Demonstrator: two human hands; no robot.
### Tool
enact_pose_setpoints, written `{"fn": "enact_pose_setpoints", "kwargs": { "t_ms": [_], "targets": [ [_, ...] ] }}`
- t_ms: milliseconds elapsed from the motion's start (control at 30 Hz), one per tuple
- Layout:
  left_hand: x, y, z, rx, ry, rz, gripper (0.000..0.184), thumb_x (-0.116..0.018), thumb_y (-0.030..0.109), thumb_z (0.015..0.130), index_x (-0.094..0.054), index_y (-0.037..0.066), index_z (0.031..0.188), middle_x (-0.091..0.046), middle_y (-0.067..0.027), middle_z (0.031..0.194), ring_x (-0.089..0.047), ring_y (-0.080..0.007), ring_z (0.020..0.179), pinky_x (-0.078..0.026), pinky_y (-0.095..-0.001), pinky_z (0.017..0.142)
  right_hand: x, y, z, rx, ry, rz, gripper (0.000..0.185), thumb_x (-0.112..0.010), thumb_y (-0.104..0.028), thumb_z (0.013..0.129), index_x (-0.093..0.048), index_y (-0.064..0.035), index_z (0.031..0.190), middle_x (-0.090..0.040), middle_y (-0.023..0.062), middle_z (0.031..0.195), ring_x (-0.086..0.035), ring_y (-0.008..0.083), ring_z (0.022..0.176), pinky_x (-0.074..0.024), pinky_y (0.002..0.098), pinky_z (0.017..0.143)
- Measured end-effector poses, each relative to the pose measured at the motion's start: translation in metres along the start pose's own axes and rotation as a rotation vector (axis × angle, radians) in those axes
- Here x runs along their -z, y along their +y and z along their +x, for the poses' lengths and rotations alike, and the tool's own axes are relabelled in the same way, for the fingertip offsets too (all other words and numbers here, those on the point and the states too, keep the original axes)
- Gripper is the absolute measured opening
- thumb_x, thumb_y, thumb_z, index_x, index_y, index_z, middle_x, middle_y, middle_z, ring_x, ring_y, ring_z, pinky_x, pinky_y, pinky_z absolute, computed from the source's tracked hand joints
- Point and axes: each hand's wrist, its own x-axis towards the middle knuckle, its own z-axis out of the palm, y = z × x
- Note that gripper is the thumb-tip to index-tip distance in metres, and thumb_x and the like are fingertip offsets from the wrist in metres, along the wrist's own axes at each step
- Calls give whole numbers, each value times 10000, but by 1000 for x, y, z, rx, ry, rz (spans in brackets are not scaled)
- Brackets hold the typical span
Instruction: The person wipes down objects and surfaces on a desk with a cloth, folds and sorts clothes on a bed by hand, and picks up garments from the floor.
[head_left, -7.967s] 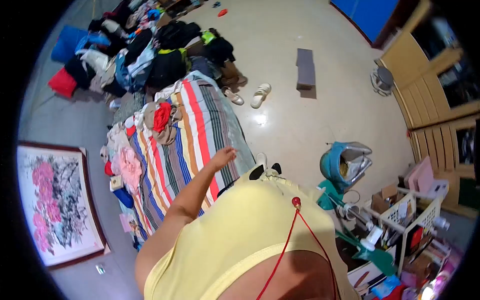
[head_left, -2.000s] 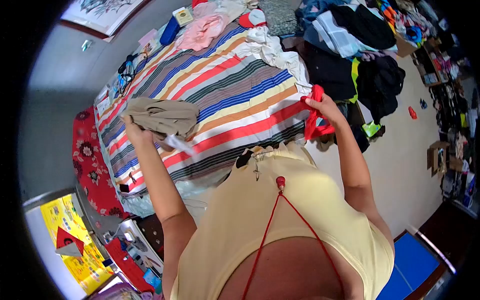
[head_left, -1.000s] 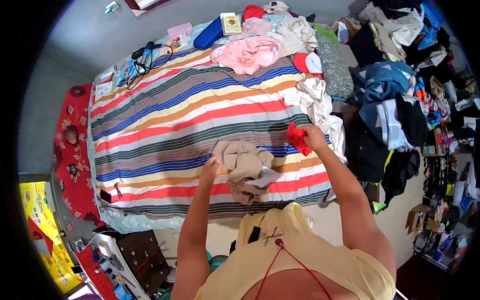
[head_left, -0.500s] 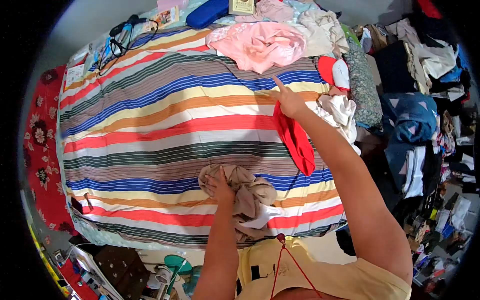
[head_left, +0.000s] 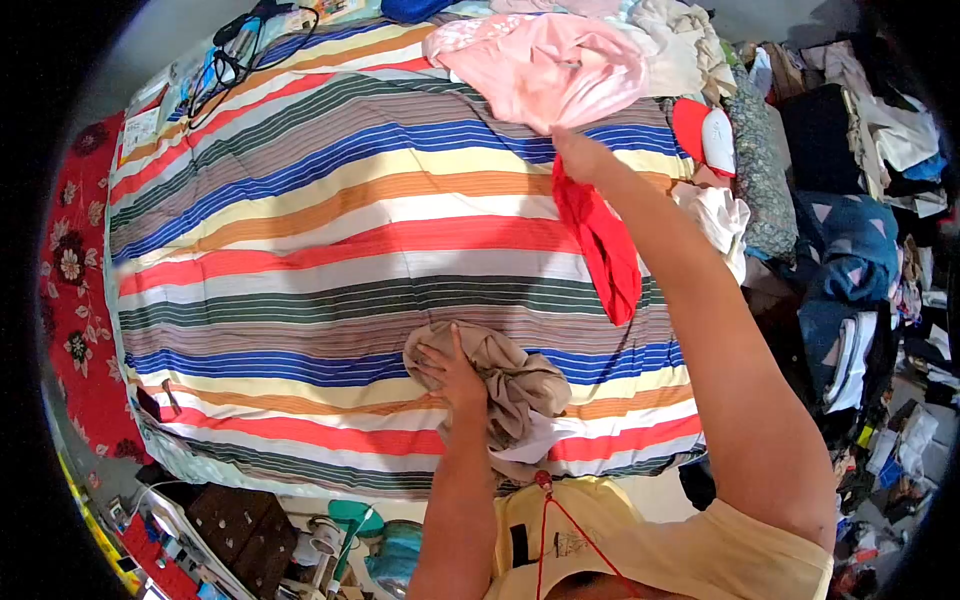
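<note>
My right hand (head_left: 583,158) reaches to the far side of the striped bedsheet (head_left: 380,265), its fingers closed round the upper end of a red cloth (head_left: 603,245) that trails down from it. Its fingertips meet the near edge of a crumpled pink garment (head_left: 550,75), which comes to a point there; whether they pinch it too I cannot tell. Close to my body, my left hand (head_left: 455,378) lies with spread fingers on a bunched beige-brown garment (head_left: 520,385). A white piece of fabric (head_left: 520,440) shows beneath that garment.
A red and white cap (head_left: 705,135), white cloth (head_left: 715,220) and a patterned pillow (head_left: 765,175) lie on the right. Beyond them clothes (head_left: 850,260) are heaped. A black cable (head_left: 230,65) lies far left; a dark phone-like object (head_left: 147,404) sits at the near-left edge.
My right hand has moved away from me to the pink garment, its outstretched index finger now folded in, and the red cloth has moved along. My left hand stays on the beige-brown garment.
</note>
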Motion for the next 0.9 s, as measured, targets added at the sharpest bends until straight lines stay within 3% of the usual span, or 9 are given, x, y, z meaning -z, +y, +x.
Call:
{"fn": "enact_pose_setpoints", "kwargs": {
  "t_ms": [133, 233, 300, 367, 500, 567, 633, 733, 900],
  "targets": [
    [19, 5, -3, 9, -45, 16, 1011, -612, 54, 846, 101, 451, 1442, 90, -281, 1504, -140, -521, 1350, -399, -690, 882, 63, -79, -124, 112, -205, 262, 553, -460, -41, 816, -410, -69, 1366, -492, 239, 1295, -503, 368, 1176, -389, 400, 1013],
    [9, -2, 0, -44, -16, -34, 998, -621, 72, 849, 83, 457, 1443, 96, -279, 1504, -131, -525, 1350, -385, -700, 888, 79, -114, -251, 309, -202, 368, 492, -471, -26, 818, -453, -24, 1310, -555, 230, 1206, -567, 363, 1074, -439, 427, 953],
    [11, -4, 0, -82, -21, -92, 987, -622, 78, 853, 70, 459, 1444, 105, -277, 1504, -120, -527, 1351, -374, -708, 891, 87, -136, -336, 103, -570, 578, 345, -454, -22, 836, -542, -47, 1169, -618, 206, 1033, -597, 372, 966, -467, 452, 836],
    [11, -6, 0, -37, -83, -154, 989, -668, 151, 832, 42, 453, 1450, 128, -272, 1502, -68, -535, 1356, -347, -732, 884, 77, -145, -425, 204, -784, 638, 346, -523, -60, 842, -531, -29, 1187, -606, 186, 1105, -581, 367, 1007, -471, 421, 840],
    [32, -25, -3, -163, -142, -248, 1045, -738, 278, 767, 29, 420, 1463, 142, -277, 1499, -20, -540, 1359, -268, -712, 966, 80, -185, -533, -174, -710, 822, 462, -598, -65, 807, -518, -30, 1260, -562, 178, 1231, -537, 312, 1144, -432, 352, 973],
    [22, -52, 17, -407, -213, -204, 1095, -767, 391, 710, 17, 386, 1473, 148, -287, 1494, -9, -530, 1365, -188, -622, 1065, 103, -204, -537, -154, -424, 659, 434, -606, -64, 789, -549, -30, 1218, -557, 185, 1232, -523, 321, 1161, -427, 364, 984],
    [30, -71, 11, -494, -279, -270, 1056, -764, 369, 704, -66, 302, 1494, 95, -318, 1490, -31, -520, 1369, -135, -528, 1115, 118, -219, -539, -247, -275, 747, 435, -599, -63, 786, -551, -44, 1218, -546, 184, 1240, -523, 328, 1155, -424, 367, 985],
    [49, -76, -34, -896, 86, -347, 920, -727, 177, 702, -226, 102, 1470, -171, -295, 1485, -139, -442, 1384, -185, -477, 1111, 145, -246, -540, -233, -147, 668, 514, -589, -55, 775, -481, -14, 1277, -480, 181, 1312, -494, 333, 1181, -415, 369, 994],
    [85, -34, -171, -1117, -11, -675, 834, -663, 65, 752, -217, 44, 1457, -255, -222, 1484, -279, -368, 1357, -236, -419, 1102, 187, -299, -565, -110, 116, 570, 608, -567, 20, 741, -416, 10, 1329, -422, 186, 1371, -462, 332, 1218, -405, 373, 999]
  ]
}}
